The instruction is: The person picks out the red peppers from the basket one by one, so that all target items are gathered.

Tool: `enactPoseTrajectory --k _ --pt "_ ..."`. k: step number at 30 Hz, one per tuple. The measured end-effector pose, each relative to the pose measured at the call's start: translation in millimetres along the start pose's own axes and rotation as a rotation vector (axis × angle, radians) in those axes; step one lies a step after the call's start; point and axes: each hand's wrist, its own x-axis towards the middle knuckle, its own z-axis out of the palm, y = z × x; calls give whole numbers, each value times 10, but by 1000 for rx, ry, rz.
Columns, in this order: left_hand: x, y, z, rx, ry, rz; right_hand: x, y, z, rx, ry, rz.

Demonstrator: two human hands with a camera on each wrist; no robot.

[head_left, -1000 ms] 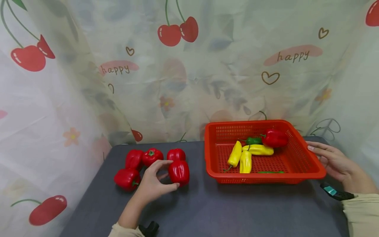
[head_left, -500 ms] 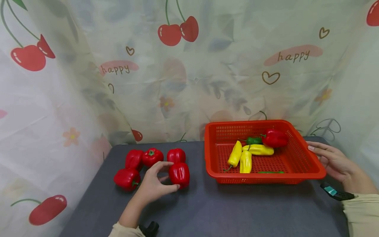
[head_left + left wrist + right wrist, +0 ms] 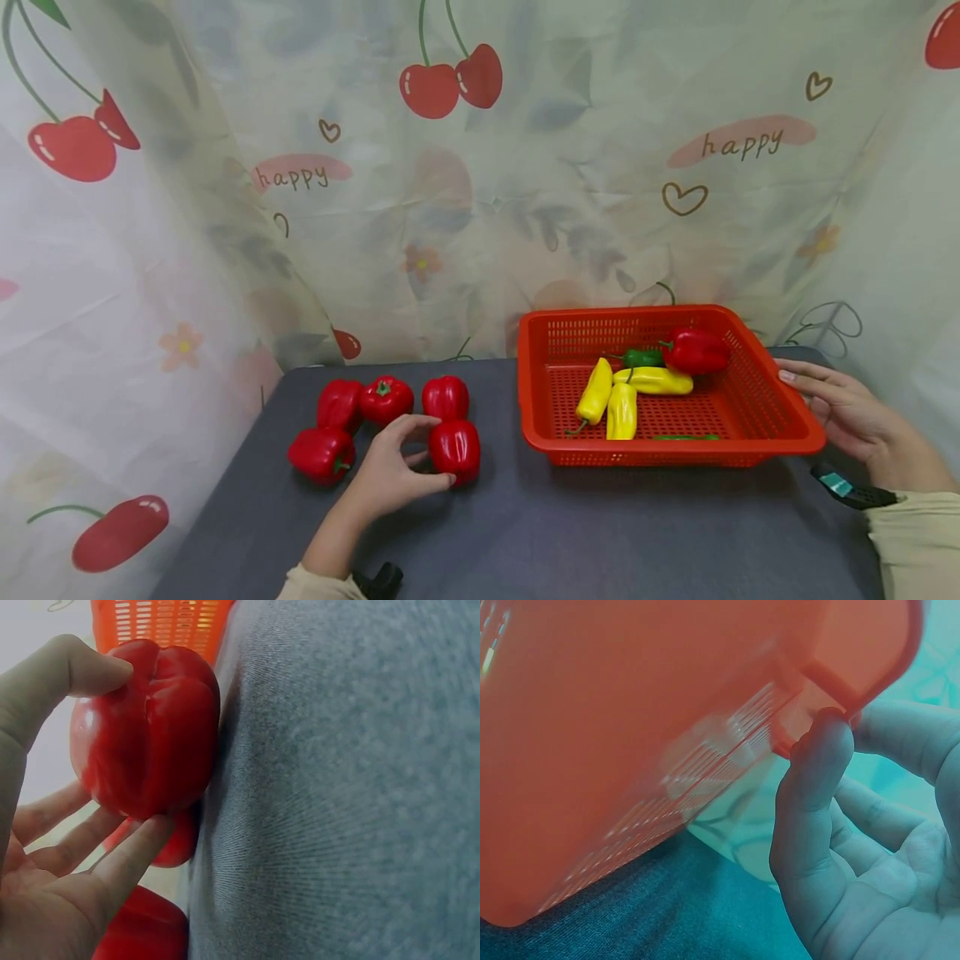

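My left hand holds a red bell pepper low at the table, its thumb on the near side and fingertips on the far side. In the left wrist view this bell pepper sits between thumb and fingers, close to the cloth. Another red bell pepper lies just behind it. At the right, my right hand pinches the side rim of an orange-red plastic basket. The right wrist view shows thumb and forefinger at the rim.
Several red bell peppers are grouped left of my left hand. The basket contains yellow peppers, green peppers and one red bell pepper. A dark grey cloth covers the table; a patterned curtain hangs behind.
The left hand and its bell pepper have shifted slightly toward me, widening the view of the pepper behind. My right hand and the basket stay in place.
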Motion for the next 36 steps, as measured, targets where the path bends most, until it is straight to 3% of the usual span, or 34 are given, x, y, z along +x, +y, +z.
enactPoseTrajectory --k 12,25,36 --pt "-8 -34 -22 -20 -22 -1 6 -5 8 8 -8 -8" --pt "9 -38 -86 -23 -106 -32 7 -2 -9 -9 10 -3" --pt "-4 -33 -107 17 -105 22 14 10 -28 -3 5 16"
